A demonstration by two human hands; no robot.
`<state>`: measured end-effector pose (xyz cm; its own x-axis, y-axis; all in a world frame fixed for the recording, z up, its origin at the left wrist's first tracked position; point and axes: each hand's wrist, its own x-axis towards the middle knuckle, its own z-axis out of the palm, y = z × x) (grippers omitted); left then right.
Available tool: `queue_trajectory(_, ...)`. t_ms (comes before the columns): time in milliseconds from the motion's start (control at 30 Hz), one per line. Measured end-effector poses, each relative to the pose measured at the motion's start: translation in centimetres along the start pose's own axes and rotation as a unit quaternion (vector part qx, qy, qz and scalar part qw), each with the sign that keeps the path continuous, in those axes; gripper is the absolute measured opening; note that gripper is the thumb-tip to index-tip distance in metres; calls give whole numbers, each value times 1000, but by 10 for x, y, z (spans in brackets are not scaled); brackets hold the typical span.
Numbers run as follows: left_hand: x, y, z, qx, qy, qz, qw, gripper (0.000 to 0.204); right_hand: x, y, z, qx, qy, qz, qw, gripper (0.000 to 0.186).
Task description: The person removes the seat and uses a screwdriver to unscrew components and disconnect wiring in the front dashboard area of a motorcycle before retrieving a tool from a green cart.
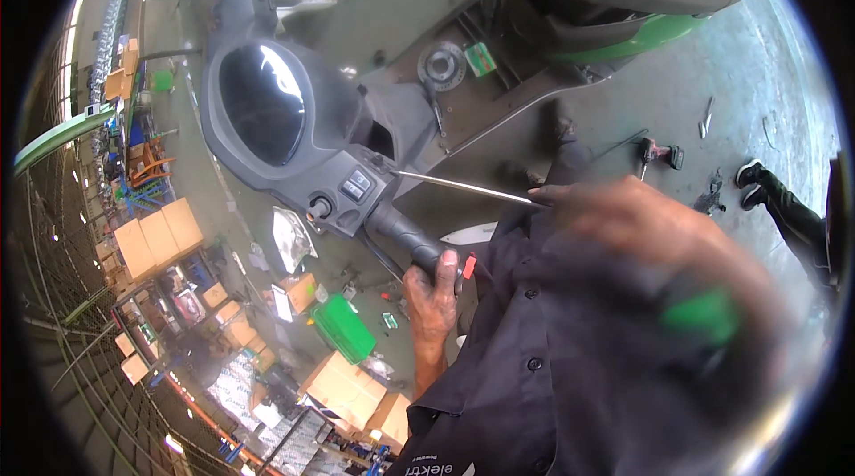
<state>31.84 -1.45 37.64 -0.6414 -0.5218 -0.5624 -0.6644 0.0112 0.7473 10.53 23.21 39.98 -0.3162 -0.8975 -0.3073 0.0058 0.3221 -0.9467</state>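
Before me is a grey electric scooter's handlebar cover with a dark oval display and a switch panel. My left hand is wrapped round the end of the black handlebar grip, its thumb lying along the top. A long screwdriver is held in my right hand, which is smeared by motion. Its thin metal shaft points left, and the tip is at the cover beside the switch panel; whether it touches a screw cannot be made out. Its handle is mostly hidden by my fingers.
A disc-shaped metal part and a small green box lie on the scooter's footboard. A cordless drill is on the floor at right, near a person's legs. A green crate and cardboard boxes stand lower left.
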Motion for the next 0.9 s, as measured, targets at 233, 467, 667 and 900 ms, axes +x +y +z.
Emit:
queue_trajectory(233, -4, 2, 6, 38, 41, -21, 998, 45, 33, -27, -61, -119, -71, -85, 987, 48)
queue_trajectory(467, -5, 12, 13, 60, 66, -44, 995, 44, 82, -134, -111, -285, -230, -47, 930, 62)
queue_trajectory(667, -2, 14, 13, 53, 56, -65, 995, 48, 112, -201, -85, -375, -298, 25, 877, 40)
queue_trajectory(900, -3, 11, 9, 14, 42, -33, 998, 51, 71, -158, -54, -294, -178, 25, 939, 52)
